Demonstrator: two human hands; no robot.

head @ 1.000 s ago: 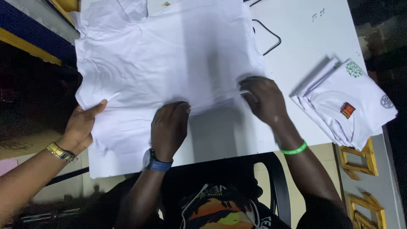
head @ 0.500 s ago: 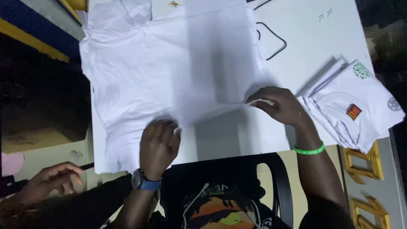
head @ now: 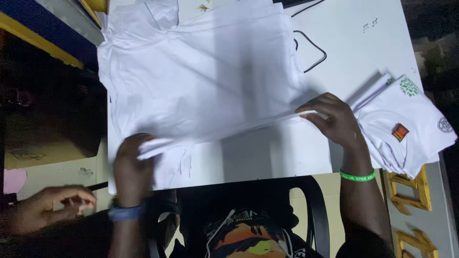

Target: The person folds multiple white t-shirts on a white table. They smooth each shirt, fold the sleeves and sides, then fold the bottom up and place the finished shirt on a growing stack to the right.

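A white shirt lies spread across the white table. My left hand, with a blue watch band at the wrist, pinches the shirt's near hem at the left. My right hand, wearing a green wristband, grips the same hem at the right. The hem is lifted off the table and stretched taut between both hands.
A stack of folded white shirts with small printed badges lies at the table's right edge. A black cable loops on the table beyond the shirt. Another person's hand rests low at the left. A black chair back sits below.
My hands moved apart along the hem, left hand going left, right hand going right, lifting the edge. The other person's hand withdrew from the shirt to the lower left.
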